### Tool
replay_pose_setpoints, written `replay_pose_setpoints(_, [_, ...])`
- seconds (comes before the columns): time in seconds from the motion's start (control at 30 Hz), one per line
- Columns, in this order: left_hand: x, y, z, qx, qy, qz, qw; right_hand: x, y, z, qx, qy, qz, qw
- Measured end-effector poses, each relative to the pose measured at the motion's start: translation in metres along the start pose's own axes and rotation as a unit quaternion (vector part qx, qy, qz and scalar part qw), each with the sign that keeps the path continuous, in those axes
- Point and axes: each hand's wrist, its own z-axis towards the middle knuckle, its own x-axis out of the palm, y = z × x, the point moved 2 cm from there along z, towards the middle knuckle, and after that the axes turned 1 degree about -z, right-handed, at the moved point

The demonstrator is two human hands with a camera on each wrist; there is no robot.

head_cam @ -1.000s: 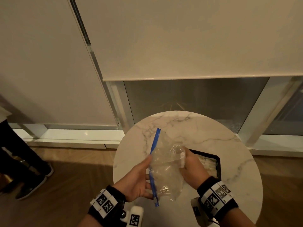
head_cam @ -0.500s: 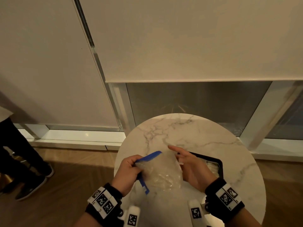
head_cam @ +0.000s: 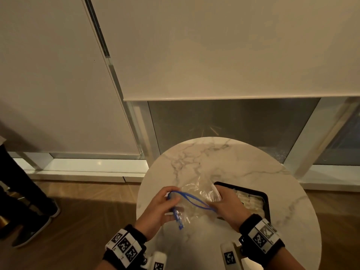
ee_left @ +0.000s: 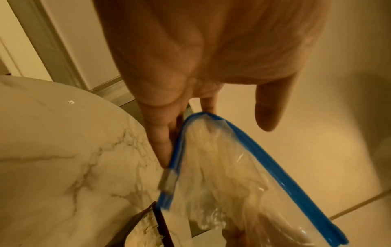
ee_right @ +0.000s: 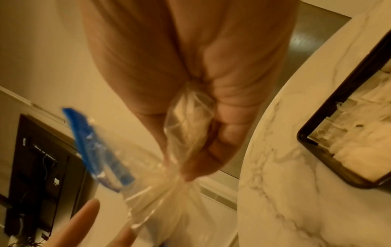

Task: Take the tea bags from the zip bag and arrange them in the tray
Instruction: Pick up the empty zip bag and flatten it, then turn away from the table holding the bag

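A clear zip bag (head_cam: 196, 199) with a blue zip strip (head_cam: 192, 200) is held crumpled above the round marble table (head_cam: 224, 164). My left hand (head_cam: 159, 207) pinches the bag's blue strip (ee_left: 249, 138) at its left end. My right hand (head_cam: 229, 203) grips the bunched clear plastic (ee_right: 188, 120) in its fist. I see no tea bags inside the bag. The black tray (head_cam: 266, 199) lies on the table just right of my right hand, and pale tea bags (head_cam: 251, 203) fill it (ee_right: 363, 133).
The table's near edge is below my wrists. To the left, wooden floor (head_cam: 87, 221) and another person's dark legs and shoes (head_cam: 25, 207). Behind the table are a window frame (head_cam: 148, 137) and lowered blinds.
The bag went from hanging upright and spread out to folded and crumpled between both hands. My right hand closed around the plastic. Both hands dropped lower toward the table.
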Motion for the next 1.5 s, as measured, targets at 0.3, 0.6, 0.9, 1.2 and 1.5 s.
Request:
replay_pose_setpoints(0.3, [-0.039,0.012,0.000,-0.068,-0.052,-0.084,0.993,0.086,-0.011,0.041,-0.088,-0.037,-0.168,0.981])
replay_pose_setpoints(0.6, [-0.142,0.002,-0.014,0.003,-0.152,-0.022,0.988,0.194,0.019,0.062,-0.131,0.146,-0.140,0.971])
replay_pose_setpoints(0.9, [-0.209,0.017,-0.011,0.013,-0.172,-0.035,0.984,0.271,0.009,0.082,-0.130,0.150,-0.264,0.944])
replay_pose_setpoints(1.2, [-0.336,0.076,-0.018,-0.059,-0.113,0.217,0.968,0.342,-0.036,0.101,-0.052,0.249,-0.332,0.908])
replay_pose_setpoints(1.5, [-0.415,0.191,-0.007,-0.133,0.011,0.184,0.974,0.464,-0.121,0.123,0.023,0.414,-0.344,0.842])
